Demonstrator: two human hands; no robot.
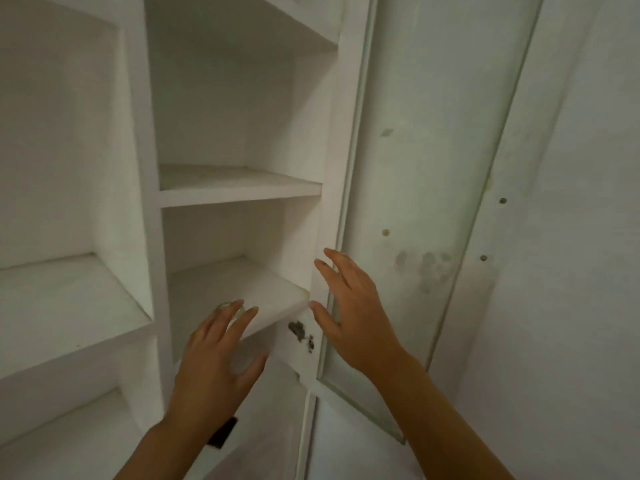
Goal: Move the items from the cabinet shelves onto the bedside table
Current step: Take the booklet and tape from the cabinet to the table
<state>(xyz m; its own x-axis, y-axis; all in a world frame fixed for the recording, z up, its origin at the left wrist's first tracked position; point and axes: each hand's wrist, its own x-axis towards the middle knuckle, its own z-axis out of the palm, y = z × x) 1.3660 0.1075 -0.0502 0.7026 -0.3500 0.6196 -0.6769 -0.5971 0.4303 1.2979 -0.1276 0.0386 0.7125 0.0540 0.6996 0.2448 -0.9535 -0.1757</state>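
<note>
Both hands are spreading wide and holding nothing, the left hand (pixel 218 355) nearer a small clear glass-like item (pixel 231 310) lying at its twelve o'clock on the white wooden cabinet shelf (pixel 221 282), the right hand (pixel 349 306) at three o'clock.

Both hands reach toward a white cabinet (pixel 145 168). The left hand (pixel 214 355) and right hand (pixel 356 313) are spread before a shelf (pixel 239 292), beside the glass door (pixel 415 168).
</note>
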